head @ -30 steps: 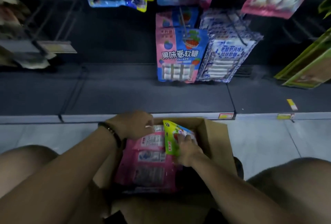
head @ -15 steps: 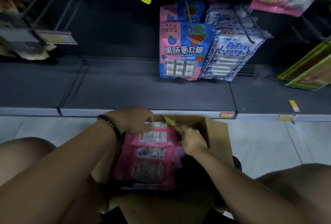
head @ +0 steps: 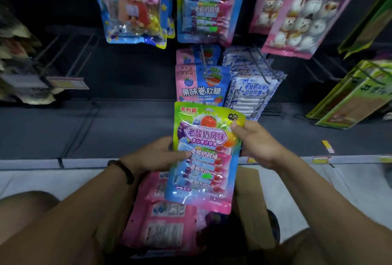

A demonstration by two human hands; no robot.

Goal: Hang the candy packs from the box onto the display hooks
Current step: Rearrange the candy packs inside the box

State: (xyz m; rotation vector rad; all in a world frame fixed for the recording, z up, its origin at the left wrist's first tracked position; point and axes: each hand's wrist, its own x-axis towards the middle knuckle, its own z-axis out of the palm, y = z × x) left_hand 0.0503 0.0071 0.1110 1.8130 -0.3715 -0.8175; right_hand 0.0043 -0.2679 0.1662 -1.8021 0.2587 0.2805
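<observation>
Candy pack (head: 203, 158), a bright bag with a green top and a blue-to-pink lower half, is being held upright in front of the person, above the open cardboard box (head: 250, 201) and below the display. The left grip (head: 157, 154) is pinching the pack at its left edge, about halfway down, with the thumb lying on the printed face and the fingers hidden behind. The right grip (head: 256, 143) is closing on the upper right corner, thumb pressing on the front, the other fingers curling behind the bag. A dark bracelet (head: 123, 170) is sitting on the left wrist.

Pink packs (head: 161, 228) are lying stacked in the box, backs up, partly under the held pack. Straight behind the held pack a pink-and-blue pack (head: 201, 86) is hanging on a hook, with blue-and-white packs (head: 252, 90) hanging just beside it on the right. Higher up, a pack of the same design (head: 207, 6) is hanging between a blue pack (head: 135, 6) and a pink pack of round white sweets (head: 301, 10). Bare wire hooks (head: 70, 52) are jutting out at the left, and green packs (head: 356, 99) are hanging at the far right.
</observation>
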